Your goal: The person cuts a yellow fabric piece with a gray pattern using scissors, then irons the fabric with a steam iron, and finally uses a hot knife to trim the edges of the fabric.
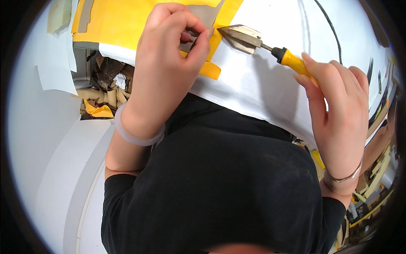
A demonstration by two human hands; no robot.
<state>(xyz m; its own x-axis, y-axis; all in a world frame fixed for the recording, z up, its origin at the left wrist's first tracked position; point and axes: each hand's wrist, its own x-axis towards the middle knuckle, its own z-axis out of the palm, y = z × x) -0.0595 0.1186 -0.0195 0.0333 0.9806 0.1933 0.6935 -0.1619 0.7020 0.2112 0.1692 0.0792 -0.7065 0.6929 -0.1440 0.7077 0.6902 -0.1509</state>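
Observation:
My right hand (338, 97) grips the yellow handle of a hand tool (294, 62) with a black collar and a thin metal shaft. The tool's pointed, winged metal head (243, 38) reaches left, its tip at the edge of a yellow sheet (114, 27). Close to that tip, my left hand (163, 67) has its thumb and forefinger pinched together over the yellow material. Whatever lies between those fingertips is too small to make out. Grey-brown material (207, 13) lies on the yellow sheet, partly behind my left hand.
White covering (237, 89) spreads over the work surface. Left of my forearm, a bin (82, 67) holds brown, tan and yellow scraps. A black braided cord (332, 27) runs across the upper right. Cluttered materials (376, 182) lie beyond my right arm.

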